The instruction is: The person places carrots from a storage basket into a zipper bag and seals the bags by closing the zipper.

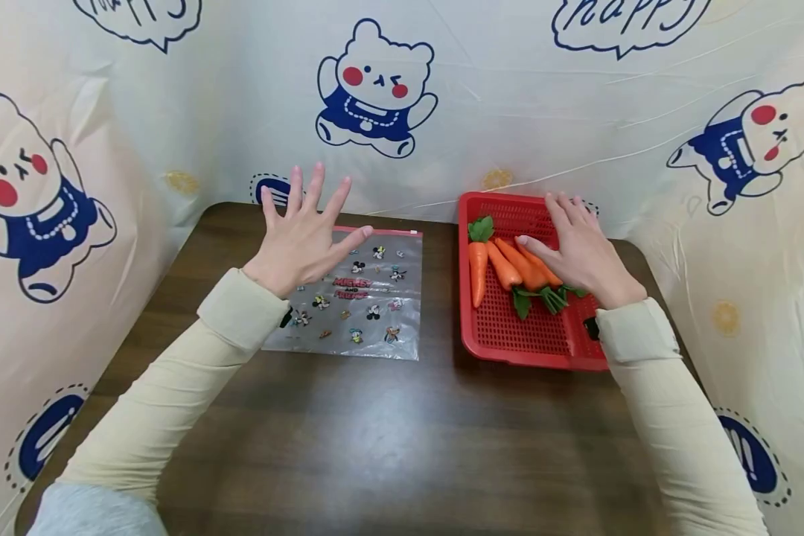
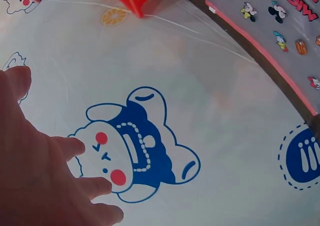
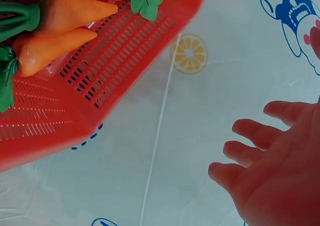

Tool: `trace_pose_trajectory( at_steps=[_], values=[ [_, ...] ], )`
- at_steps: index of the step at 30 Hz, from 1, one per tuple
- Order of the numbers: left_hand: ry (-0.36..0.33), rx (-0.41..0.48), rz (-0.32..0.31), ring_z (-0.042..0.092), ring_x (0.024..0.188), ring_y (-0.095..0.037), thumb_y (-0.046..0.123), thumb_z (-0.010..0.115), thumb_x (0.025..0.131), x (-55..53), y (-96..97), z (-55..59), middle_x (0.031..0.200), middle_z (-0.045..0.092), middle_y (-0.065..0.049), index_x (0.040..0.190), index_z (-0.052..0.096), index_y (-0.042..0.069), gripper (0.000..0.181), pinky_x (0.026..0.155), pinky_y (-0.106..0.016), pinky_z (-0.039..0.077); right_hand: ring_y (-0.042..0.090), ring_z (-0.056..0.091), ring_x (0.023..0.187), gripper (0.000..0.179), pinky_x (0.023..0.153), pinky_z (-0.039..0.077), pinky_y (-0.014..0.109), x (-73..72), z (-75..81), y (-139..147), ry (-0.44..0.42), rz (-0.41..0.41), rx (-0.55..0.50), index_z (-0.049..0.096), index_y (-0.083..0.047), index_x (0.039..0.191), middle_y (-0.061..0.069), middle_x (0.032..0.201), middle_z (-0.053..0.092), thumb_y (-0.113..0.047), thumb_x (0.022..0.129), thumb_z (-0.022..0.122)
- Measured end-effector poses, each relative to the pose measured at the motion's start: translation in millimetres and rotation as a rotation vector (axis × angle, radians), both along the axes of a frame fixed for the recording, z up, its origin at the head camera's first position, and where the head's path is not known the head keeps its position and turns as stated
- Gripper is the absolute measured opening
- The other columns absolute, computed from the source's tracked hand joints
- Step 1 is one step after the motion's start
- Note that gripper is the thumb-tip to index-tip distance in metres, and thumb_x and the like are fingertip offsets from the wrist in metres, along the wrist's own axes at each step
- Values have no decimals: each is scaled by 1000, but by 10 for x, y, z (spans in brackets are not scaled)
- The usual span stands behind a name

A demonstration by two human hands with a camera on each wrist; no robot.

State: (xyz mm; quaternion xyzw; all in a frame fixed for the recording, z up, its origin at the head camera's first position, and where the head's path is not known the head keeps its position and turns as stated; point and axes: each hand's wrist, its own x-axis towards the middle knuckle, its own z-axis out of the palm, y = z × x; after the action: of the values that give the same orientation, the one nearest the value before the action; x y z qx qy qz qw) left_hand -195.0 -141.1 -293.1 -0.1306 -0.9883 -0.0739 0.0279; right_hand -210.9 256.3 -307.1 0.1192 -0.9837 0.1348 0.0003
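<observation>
The head view shows 1 red plastic basket [image 1: 509,336] at the right, with 4 orange carrots [image 1: 479,275] in it, and 1 whole Mickey and Friends zip bag [image 1: 375,294] near the middle. The left wrist view has just part of the bag, upper right; the right wrist view has none. The 2 hands, left hand [image 1: 301,242] and right hand [image 1: 581,251], spread their fingers, holding nothing.

The head camera looks forward and down over the table [image 1: 388,439]. Both wrist cameras look from nearer, toward the far cloth [image 1: 502,104]; all views share the basket [image 1: 509,331], head and left wrist also the bag [image 1: 358,305].
</observation>
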Motion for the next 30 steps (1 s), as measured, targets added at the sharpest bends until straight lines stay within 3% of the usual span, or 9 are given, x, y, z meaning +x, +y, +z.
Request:
trace_pose_trajectory(
  at_steps=[5, 10, 12, 14, 16, 19, 23, 27, 30],
  values=[
    [16, 8, -8, -19, 147, -38, 73, 26, 90, -3, 36, 13, 162, -14, -9, 156, 5, 28, 83, 109, -70, -13, 43, 6, 148, 87, 110, 21, 67, 70, 41, -7, 25, -36, -37, 12, -9, 155, 19, 162, 9, -60, 93, 46],
    [68, 56, -23, -8, 149, -41, 55, 39, 97, 0, 65, 33, 163, -5, -16, 156, 15, 21, 72, 110, -73, -2, 44, 34, 133, 60, 105, 32, 62, 137, 31, -62, 177, -41, -161, 42, -2, 142, 24, 147, 37, -34, 94, 59],
    [130, 120, -35, 5, 149, -42, 42, 45, 99, 21, 71, 30, 161, 8, -19, 152, 27, 16, 62, 111, -71, 6, 42, 44, 121, 44, 100, 36, 58, 155, 5, -96, 259, -54, -245, 55, 2, 128, 24, 132, 51, -25, 93, 61],
    [220, 197, -59, 28, 142, -40, 29, 50, 99, 56, 67, 14, 151, 33, -21, 141, 45, 9, 46, 110, -68, 16, 40, 52, 107, 30, 92, 40, 51, 168, -31, -136, 351, -69, -333, 62, 4, 111, 24, 113, 60, -20, 93, 61],
    [305, 259, -69, 47, 124, -36, 23, 52, 99, 97, 56, -10, 129, 55, -18, 123, 59, 5, 31, 104, -61, 27, 30, 57, 93, 23, 85, 43, 40, 190, -61, -181, 409, -99, -424, 65, 3, 98, 21, 99, 65, -19, 94, 60],
    [370, 317, -76, 59, 95, -31, 19, 52, 99, 145, 13, -53, 99, 66, -14, 102, 66, 3, 22, 91, -51, 40, 11, 58, 77, 22, 73, 43, 24, 257, -94, -259, 434, -154, -550, 66, 0, 90, 13, 87, 67, -21, 94, 60],
    [311, 368, -28, 60, 76, -28, 20, 49, 100, 168, -76, -183, 88, 67, -14, 101, 66, 2, 25, 72, -42, 49, 1, 55, 71, 22, 65, 42, 16, 397, -148, -380, 328, -198, -688, 66, -4, 94, 5, 86, 66, -26, 95, 59],
    [179, 388, 39, 54, 67, -25, 23, 46, 102, 129, -218, -432, 78, 61, -13, 98, 64, 2, 28, 61, -39, 46, 11, 57, 77, 23, 65, 46, 19, 540, -237, -527, 210, -159, -724, 63, -5, 101, 8, 94, 67, -27, 98, 54],
    [35, 366, 60, 52, 66, -25, 20, 44, 102, 80, -333, -676, 79, 59, -14, 96, 62, 0, 28, 58, -38, 43, 20, 58, 90, 23, 77, 50, 28, 641, -341, -653, 141, -98, -677, 61, -5, 110, 12, 105, 65, -23, 98, 54]
  ],
)
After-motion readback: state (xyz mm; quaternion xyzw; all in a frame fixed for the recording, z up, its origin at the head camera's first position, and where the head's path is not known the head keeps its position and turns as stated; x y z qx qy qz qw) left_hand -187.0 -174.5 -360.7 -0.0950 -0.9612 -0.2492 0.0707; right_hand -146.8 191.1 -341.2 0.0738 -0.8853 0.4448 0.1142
